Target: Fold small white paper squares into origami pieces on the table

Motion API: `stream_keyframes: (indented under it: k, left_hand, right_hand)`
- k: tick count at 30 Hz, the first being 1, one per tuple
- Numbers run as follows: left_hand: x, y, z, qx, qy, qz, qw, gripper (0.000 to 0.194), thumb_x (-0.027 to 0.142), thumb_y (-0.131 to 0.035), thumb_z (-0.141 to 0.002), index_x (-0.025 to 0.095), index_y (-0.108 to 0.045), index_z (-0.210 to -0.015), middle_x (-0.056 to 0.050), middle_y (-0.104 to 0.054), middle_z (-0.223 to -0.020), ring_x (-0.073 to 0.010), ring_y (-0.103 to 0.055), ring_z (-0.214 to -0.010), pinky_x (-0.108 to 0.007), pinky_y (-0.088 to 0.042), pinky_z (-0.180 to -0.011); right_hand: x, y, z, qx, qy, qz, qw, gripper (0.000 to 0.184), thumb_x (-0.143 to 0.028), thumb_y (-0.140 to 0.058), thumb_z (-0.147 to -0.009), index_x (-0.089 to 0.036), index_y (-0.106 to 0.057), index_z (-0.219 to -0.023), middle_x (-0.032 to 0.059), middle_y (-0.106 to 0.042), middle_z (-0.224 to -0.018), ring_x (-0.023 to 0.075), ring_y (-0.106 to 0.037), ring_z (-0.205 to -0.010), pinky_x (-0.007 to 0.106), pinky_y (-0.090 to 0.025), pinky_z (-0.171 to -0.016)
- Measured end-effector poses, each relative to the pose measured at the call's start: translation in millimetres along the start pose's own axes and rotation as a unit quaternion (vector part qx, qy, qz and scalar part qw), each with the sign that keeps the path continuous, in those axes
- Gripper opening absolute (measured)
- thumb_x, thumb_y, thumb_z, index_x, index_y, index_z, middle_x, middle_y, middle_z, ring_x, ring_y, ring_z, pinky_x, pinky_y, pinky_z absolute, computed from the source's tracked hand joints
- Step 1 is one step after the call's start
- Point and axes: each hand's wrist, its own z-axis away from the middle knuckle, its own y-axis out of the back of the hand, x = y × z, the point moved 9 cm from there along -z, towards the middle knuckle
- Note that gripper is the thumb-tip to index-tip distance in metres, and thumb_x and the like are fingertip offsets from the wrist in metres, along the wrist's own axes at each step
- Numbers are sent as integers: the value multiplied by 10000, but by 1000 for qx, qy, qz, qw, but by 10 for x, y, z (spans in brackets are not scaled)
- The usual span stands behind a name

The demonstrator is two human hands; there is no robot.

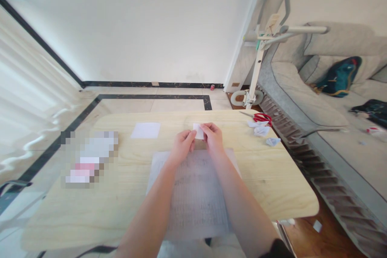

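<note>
A small white piece of paper (pixel 198 132) is held up between both hands over the far middle of the wooden table. My left hand (pixel 184 144) pinches its left edge between thumb and fingers. On the other side, my right hand (pixel 213 136) grips the right edge the same way. Under my forearms lies a large sheet covered in lines of print or writing (pixel 196 193), too blurred to read. A blank white sheet (pixel 145 130) rests flat on the table, left of my hands.
Red-handled scissors (pixel 261 118) lie at the table's far right beside several crumpled or folded paper pieces (pixel 261 130). A pixelated object (pixel 90 157) sits on the left. Right of the table (pixel 281 185) stand a sofa (pixel 332 129) and a white exercise machine (pixel 256 64).
</note>
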Motion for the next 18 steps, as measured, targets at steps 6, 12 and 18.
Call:
stream_keyframes:
  k: [6,12,18]
  left_hand:
    - [41,12,-7,27,-33,-36,998,401,388,-443,-837,175,-457,-498,26,-466,-436,-94,-449,-453,-218,-361,-507]
    - [7,-14,-14,16,-29,-32,999,328,376,-459,-828,166,-519,-583,18,-519,-492,-100,-478,-474,-218,-363,-496]
    - [-33,-20,-30,10,-31,-16,999,336,387,-435,-842,162,-520,-606,16,-528,-510,-97,-486,-478,-215,-378,-502]
  right_hand:
    - [25,32,-15,13,-9,-7,1000,217,-340,-678,-616,-187,-532,-571,-85,-399,-391,60,-309,-348,223,-209,-363]
    - [44,83,-33,31,-14,-14,999,216,-330,-675,-606,-188,-518,-562,-83,-403,-403,63,-319,-360,220,-227,-371]
    - [38,35,-20,10,-23,-31,999,208,-322,-677,-622,-185,-523,-592,-87,-411,-395,59,-323,-352,207,-215,-370]
